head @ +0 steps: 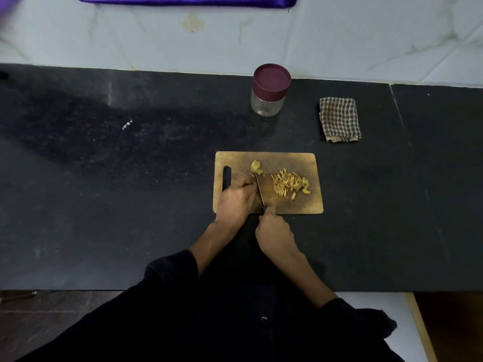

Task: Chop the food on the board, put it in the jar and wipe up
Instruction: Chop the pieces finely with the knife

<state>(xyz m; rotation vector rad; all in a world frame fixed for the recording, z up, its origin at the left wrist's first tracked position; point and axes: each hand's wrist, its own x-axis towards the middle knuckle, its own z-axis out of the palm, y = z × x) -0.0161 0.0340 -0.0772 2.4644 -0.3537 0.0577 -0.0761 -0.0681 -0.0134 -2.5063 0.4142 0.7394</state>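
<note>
Yellow food (290,185) on the wooden board (300,206): a pile of thin strips at 3 o'clock on it, one uncut lump (256,167) near 12 o'clock. Between them, a small knife (259,188), tip close to the lump. Right hand (274,233) curled round the knife handle at 6 o'clock. Left hand (236,198) at 9 o'clock, fingers bent down beside the blade; hard to tell if pinching a bit of food. Best to tuck those fingertips back, cut slow and thin, and keep bits on the board. Past the board at 12 o'clock, the jar (269,100), dark red lid (271,78) still on. At 1 o'clock, a folded checked cloth (339,118) for wiping. All on a black counter (130,178).
</note>
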